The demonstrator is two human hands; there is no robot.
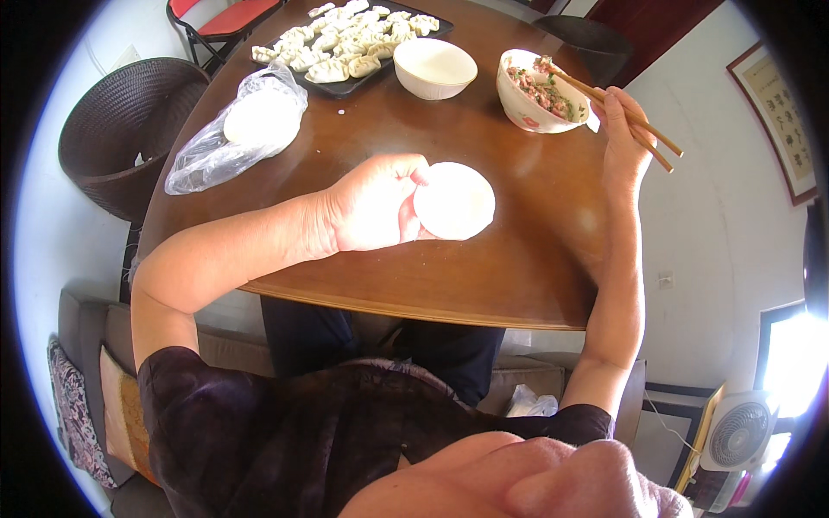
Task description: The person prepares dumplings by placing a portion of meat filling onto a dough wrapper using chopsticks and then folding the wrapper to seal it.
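A round white dumpling wrapper (pixel 458 203) lies flat across the fingers of my left hand (pixel 376 203), its thumb pressing the near-left rim of the dough. My right hand (pixel 623 138) grips a pair of wooden chopsticks (pixel 641 119). Their tips reach into a white bowl (pixel 528 117) at the far right. Inside that bowl is minced meat filling (pixel 546 93) flecked with green, and a lump of it sits at the chopstick tips. The fingers beneath the wrapper are mostly hidden.
A black tray (pixel 338 85) of folded dumplings stands at the back of the brown table (pixel 345 281). Beside it is a white bowl (pixel 435 73). At the left lies a clear plastic bag (pixel 226 142) with white wrappers or dough inside. Dark wicker chairs (pixel 112 129) flank the table.
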